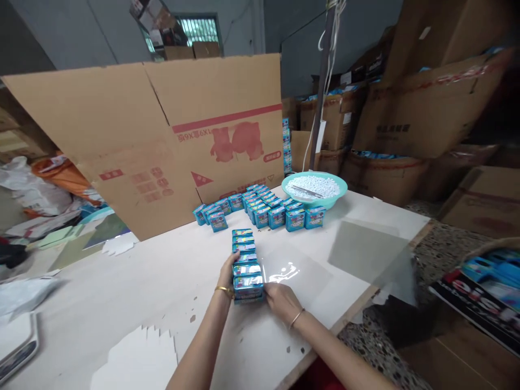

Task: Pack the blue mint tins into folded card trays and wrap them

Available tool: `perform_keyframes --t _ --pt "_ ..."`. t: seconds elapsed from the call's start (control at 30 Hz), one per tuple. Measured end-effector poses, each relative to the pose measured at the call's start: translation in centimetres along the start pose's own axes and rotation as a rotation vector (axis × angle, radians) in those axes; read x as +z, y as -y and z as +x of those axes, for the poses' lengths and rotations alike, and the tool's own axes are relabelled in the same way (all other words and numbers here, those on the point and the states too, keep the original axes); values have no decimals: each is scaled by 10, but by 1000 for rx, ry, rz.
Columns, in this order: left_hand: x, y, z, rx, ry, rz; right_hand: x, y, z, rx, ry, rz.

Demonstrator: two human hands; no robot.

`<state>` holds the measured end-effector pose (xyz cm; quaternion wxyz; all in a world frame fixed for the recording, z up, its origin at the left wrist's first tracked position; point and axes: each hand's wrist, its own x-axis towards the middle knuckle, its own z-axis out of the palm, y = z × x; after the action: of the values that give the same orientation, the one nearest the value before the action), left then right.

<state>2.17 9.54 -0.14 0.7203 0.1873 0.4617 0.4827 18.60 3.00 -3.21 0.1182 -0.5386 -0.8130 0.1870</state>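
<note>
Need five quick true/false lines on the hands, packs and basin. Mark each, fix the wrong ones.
1. The left hand is at the left side of the row of blue packs. True.
2. The right hand is inside the basin. False: it is by the near end of the row, on its right side.
3. The basin contains many small white pieces. True.
4. The left wrist is bare. False: it wears a gold-coloured band.
5. A large cardboard piece stands upright at the far side of the table. True.
</note>
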Motion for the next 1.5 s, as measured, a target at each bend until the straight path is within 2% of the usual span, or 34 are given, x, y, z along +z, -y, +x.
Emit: perform_keyframes --t 0.13,0.2,0.27,0.33,0.43,0.57,0.67,0.8,0.93,1.07,1.2,1.33,1.5 --pt "-11 8 -49 75 -18 -20 -17 7 -27 -151 38 -168" --pt "-24 13 -83 108 -43 -60 -17 14 -42 -244 17 -196" --pt "-39 16 -119 85 -82 -93 -9 20 -57 -304 14 -179" --pt "-55 19 -155 54 -168 -100 3 24 -72 -297 -4 -111" --pt "-75 28 -202 0 -311 -70 22 20 -95 -244 -109 101" --pt "-90 48 -239 -134 -341 -10 40 7 -115 -273 -211 336" --pt "-90 64 -248 -169 -256 48 50 5 -113 -240 -290 398" --pt "-75 78 -243 -128 -119 155 52 11 -105 -124 -374 517" --pt "-54 84 -235 -93 -14 271 36 21 -104 -23 -479 642" --pt "-43 83 -234 -94 25 336 18 27 -99 -46 -602 665" --pt "-38 80 -234 -66 49 347 15 20 -94 -128 -530 684" --pt "-33 79 -227 -64 46 334 19 8 -96 -110 -459 716" --pt "-27 79 -222 -105 59 360 19 6 -101 -36 -548 710"
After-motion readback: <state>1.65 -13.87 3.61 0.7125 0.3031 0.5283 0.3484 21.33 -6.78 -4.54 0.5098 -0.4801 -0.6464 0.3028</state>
